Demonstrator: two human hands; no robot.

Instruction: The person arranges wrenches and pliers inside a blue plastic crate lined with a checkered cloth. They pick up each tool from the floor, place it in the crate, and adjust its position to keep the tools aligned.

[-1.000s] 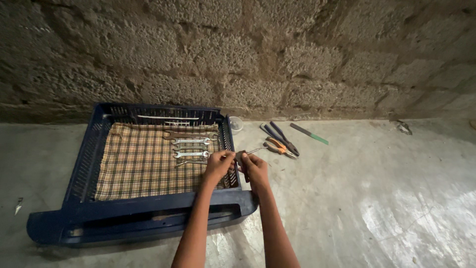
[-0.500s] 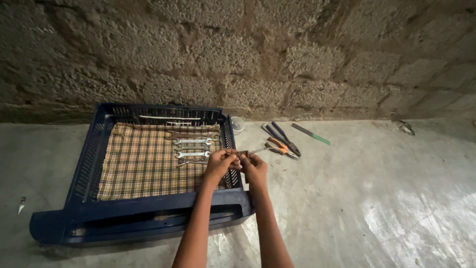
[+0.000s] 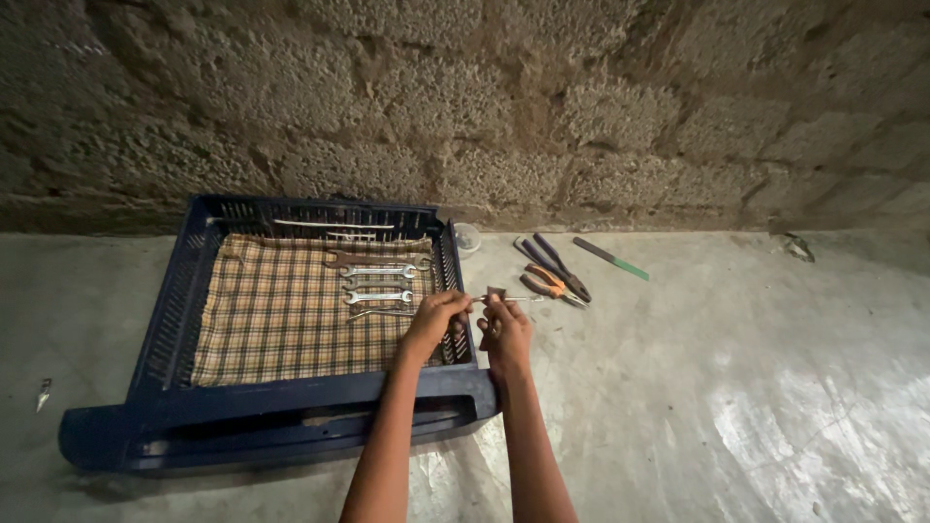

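While the left hand [image 3: 438, 320] and right hand [image 3: 504, 327] together pinch a small thin metal tool [image 3: 496, 295] above the dark blue plastic crate's [image 3: 165, 320] right wall, silver spanners [image 3: 376, 283] lie on its checked cloth [image 3: 271, 315]; orange-handled pliers [image 3: 548, 284] rest beside it on the concrete floor [image 3: 697, 368].

Small metal tool [image 3: 496, 295] pinched between left hand [image 3: 433, 322] and right hand [image 3: 506, 332]: kind too small to tell, its middle covered by the fingertips, only a thin bright end and a dark block showing. Both forearms cut off by the lower edge; crate [image 3: 165, 426] wall near the hands partly hidden behind them. Wrenches [image 3: 378, 284] on the checked cloth [image 3: 271, 315]: lowest one partly covered by the left hand, sizes unreadable.
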